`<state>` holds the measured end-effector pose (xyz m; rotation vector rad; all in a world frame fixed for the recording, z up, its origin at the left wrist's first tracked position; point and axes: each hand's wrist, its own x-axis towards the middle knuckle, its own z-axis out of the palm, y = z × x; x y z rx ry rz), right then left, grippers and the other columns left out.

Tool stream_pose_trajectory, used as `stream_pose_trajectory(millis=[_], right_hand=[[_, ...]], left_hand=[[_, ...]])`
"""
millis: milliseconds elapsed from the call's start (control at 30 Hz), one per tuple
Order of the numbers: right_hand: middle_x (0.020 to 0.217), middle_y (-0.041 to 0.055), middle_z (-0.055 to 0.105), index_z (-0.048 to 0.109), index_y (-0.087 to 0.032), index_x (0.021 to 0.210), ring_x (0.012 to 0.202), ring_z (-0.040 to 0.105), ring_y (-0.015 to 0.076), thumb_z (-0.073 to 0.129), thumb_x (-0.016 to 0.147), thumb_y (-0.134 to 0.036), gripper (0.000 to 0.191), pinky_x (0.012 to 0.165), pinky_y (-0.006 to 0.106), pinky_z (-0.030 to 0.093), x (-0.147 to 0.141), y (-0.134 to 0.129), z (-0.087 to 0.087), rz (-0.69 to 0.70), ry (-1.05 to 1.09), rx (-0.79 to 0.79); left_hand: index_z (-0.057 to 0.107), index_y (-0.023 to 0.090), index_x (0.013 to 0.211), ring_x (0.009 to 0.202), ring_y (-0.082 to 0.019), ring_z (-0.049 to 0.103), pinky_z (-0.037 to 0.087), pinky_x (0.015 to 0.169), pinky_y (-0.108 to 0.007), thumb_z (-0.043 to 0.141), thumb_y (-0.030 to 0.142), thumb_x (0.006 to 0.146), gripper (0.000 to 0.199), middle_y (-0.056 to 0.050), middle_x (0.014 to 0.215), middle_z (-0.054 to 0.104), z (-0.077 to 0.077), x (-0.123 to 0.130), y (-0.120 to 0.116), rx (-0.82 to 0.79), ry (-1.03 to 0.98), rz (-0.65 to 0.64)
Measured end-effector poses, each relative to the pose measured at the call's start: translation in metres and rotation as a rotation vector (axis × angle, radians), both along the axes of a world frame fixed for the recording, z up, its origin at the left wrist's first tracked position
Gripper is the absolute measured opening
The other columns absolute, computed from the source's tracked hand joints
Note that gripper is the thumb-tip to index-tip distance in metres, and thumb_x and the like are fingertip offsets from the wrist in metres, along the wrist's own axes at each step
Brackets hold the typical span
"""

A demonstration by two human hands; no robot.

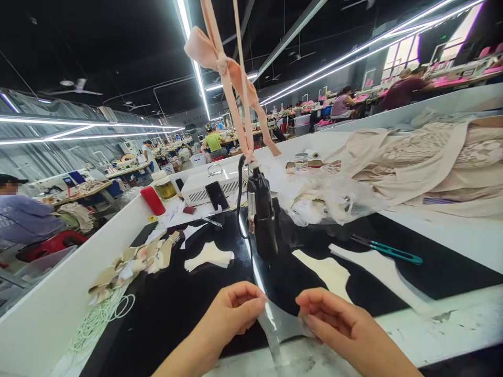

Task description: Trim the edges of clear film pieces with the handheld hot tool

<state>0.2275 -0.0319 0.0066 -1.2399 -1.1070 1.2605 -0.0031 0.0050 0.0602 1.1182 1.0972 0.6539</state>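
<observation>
My left hand [238, 312] is closed in a pinch on one end of a thin, pale grey, partly see-through fabric piece [285, 323]. The other end is pinched between thumb and fingers of my right hand [334, 325], so the piece spans the gap low over the front edge of the black mat [188, 309]. Beyond my right hand lie a cream cut piece [324, 269] and a longer white cut piece [381, 269]. Another cream piece [209, 256] rests to the left. Ahead, a black handheld tool [261, 214] hangs upright from a knotted peach fabric strip [239, 78].
Teal tweezers [393, 251] lie at right. Fabric scraps [137, 264] and pale green cord [96, 324] are at left. Behind stand a white vented box [214, 186], a phone [217, 195], a red case [153, 201] and plastic bags [322, 196]. Beige fabric [424, 157] is heaped at right; people sit farther off.
</observation>
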Motion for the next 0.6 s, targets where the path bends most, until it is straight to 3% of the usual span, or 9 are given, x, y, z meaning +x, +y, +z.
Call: stream_pose_trajectory(millis=[167,600], right_hand=[[0.089,0.0029,0.08,0.081,-0.027,0.094,0.086,0.078,0.0228,0.079,0.075,-0.044,0.026,0.081,0.027,0.063,-0.011,0.002,0.002,0.026,0.008,0.013],[0.083,0.0005,0.079,0.081,-0.03,0.09,0.076,0.074,0.0203,0.07,0.08,-0.039,0.017,0.075,0.026,0.062,-0.031,-0.001,0.007,0.05,-0.164,0.164]], left_hand=[[0.061,0.019,0.086,0.055,-0.006,0.022,0.009,0.057,-0.028,0.092,0.064,0.074,0.055,0.008,0.07,0.048,0.006,-0.011,-0.002,0.003,0.029,0.05],[0.058,0.02,0.085,0.053,-0.006,0.019,0.009,0.053,-0.026,0.084,0.047,0.079,0.038,0.012,0.061,0.038,0.008,-0.026,0.003,0.015,0.096,0.086]])
